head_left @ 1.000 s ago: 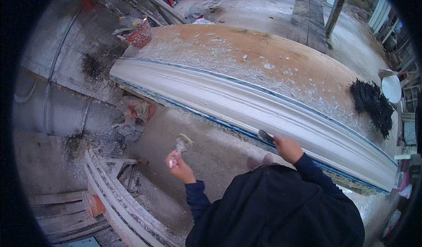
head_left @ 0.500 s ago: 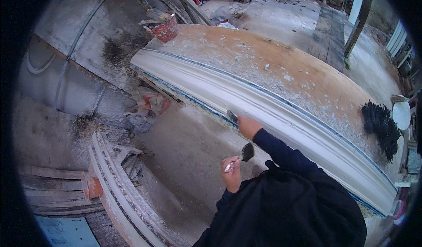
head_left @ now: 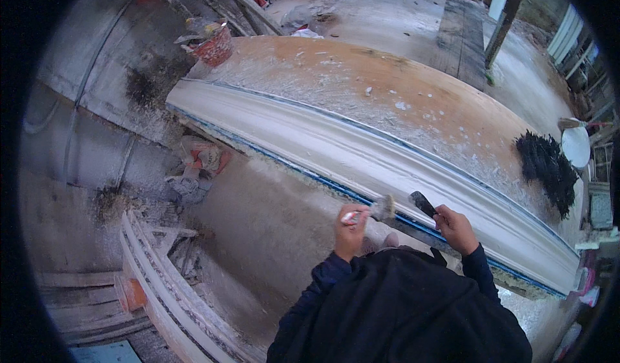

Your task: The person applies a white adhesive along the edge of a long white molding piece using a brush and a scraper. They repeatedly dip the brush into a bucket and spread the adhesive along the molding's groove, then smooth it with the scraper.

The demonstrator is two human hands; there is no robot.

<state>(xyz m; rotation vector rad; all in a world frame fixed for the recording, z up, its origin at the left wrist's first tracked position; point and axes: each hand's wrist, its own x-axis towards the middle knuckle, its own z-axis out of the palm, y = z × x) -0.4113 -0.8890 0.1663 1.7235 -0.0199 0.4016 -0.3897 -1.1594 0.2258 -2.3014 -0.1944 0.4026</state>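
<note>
A long white plaster moulding [head_left: 310,134] with lengthwise ridges lies across the bench, a blue strip [head_left: 336,185] along its near edge. My left hand [head_left: 351,230] is closed round the pale and red handle of a brush [head_left: 385,208], whose bristles reach over the blue near edge. Whether they touch it I cannot tell. To the right, my right hand [head_left: 456,229] grips a scraper [head_left: 423,203]; its dark blade points up and left over the moulding's surface. The scraper's handle is mostly hidden in my fingers.
The orange-brown bench top [head_left: 361,72] carries white plaster crumbs. A red bucket [head_left: 214,46] stands at its far left end, a heap of black fibres [head_left: 546,172] at the right. Curved white mouldings [head_left: 168,292] and an orange pot [head_left: 134,293] are at lower left.
My right hand has moved right along the moulding with the scraper, away from the near edge's middle. My left hand has brought the brush forward to that edge. The view has shifted slightly.
</note>
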